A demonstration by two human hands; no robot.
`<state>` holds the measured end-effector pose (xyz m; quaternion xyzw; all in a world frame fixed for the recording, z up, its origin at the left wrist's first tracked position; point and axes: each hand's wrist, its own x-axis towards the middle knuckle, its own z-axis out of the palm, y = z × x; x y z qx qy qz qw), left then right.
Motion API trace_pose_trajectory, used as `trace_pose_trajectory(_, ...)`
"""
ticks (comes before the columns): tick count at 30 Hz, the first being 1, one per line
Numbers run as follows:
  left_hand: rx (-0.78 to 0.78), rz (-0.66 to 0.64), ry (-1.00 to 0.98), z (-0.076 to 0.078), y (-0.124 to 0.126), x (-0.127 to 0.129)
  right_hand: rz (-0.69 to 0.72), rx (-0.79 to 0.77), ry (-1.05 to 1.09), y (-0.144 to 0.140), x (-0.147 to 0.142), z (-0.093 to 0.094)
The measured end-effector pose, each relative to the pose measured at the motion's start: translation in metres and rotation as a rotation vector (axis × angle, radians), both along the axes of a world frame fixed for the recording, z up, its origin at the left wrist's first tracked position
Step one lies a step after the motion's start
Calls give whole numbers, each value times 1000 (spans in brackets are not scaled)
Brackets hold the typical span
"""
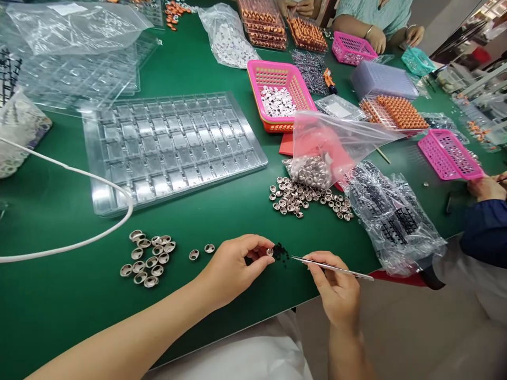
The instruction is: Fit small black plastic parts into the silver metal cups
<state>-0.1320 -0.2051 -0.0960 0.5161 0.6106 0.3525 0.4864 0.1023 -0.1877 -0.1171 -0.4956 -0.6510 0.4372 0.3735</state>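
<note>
Between thumb and fingertips my left hand (233, 269) pinches a small silver metal cap (270, 252). My right hand (336, 285) is closed on a pair of metal tweezers (336, 268), whose tip points left toward a little heap of tiny black pieces (282, 252). The tweezer tip is apart from the cap, and I cannot tell whether it grips anything. Left of my left hand lie two loose caps (194, 255) and a group of several similar caps (150, 258). A larger pile of caps (293, 198) spreads beyond both hands, below an open clear bag of caps (311, 171).
A clear compartment tray (174, 153) lies behind my left hand, with a white cable (71, 169) at the left. A pink basket (277, 74) holds white pieces. Bagged black parts (396, 211) lie right. Co-workers' hands (376, 39) and a dark sleeve (486, 232) are nearby.
</note>
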Motion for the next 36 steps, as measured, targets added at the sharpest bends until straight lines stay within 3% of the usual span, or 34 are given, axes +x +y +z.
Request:
trace_pose_trajectory(8,-7,-2,21,-2,0,-1,144,24,31,-1,4,3)
trace_pose_trajectory(19,-37,-19,28,0,1,-2,190,67,39,-3,1,5)
trace_pose_trajectory(36,-46,-21,20,1,0,-3,151,86,-57,-3,-2,3)
